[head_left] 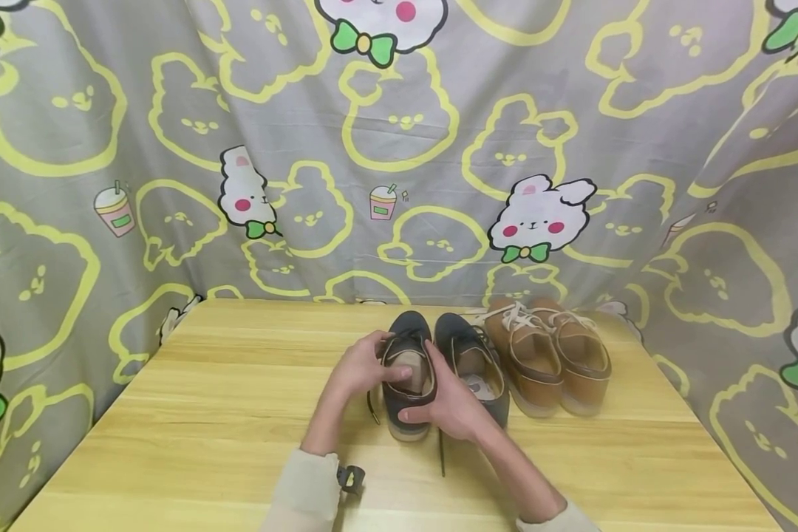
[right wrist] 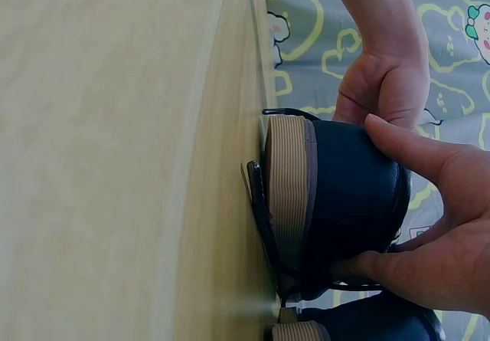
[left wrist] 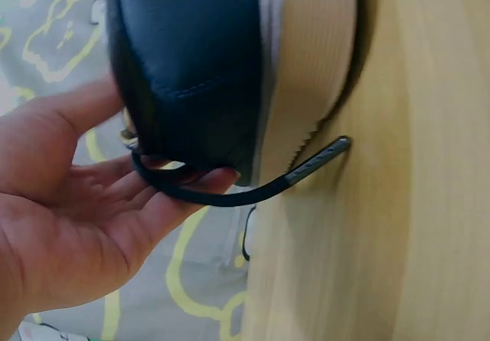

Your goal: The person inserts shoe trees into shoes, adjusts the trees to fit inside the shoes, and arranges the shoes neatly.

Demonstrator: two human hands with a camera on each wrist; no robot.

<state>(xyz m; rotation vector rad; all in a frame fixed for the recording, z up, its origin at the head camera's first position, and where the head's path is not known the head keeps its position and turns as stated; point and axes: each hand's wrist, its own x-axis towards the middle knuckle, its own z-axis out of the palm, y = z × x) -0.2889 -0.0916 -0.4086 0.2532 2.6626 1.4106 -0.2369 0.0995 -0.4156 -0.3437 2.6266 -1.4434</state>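
Observation:
A dark navy lace-up shoe [head_left: 410,324] with a ribbed tan sole stands on the table, toe pointing away. My left hand [head_left: 362,363] grips its left side, thumb inside the opening and fingers along the outer wall. On the other side my right hand [head_left: 454,405] holds the shoe, thumb across the heel and fingers on the right wall. A dark lace [left wrist: 230,198] with a hard tip hangs by the left fingers. Another lace end [right wrist: 258,191] dangles on the right side. The matching dark shoe [head_left: 454,330] stands close to the right, partly behind my right hand.
A pair of brown shoes with white laces, a left one [head_left: 535,362] and a right one [head_left: 584,355], stands farther right. The wooden table [head_left: 206,414] reaches back to a grey patterned curtain [head_left: 306,133]. A black band [head_left: 351,479] is at my left wrist.

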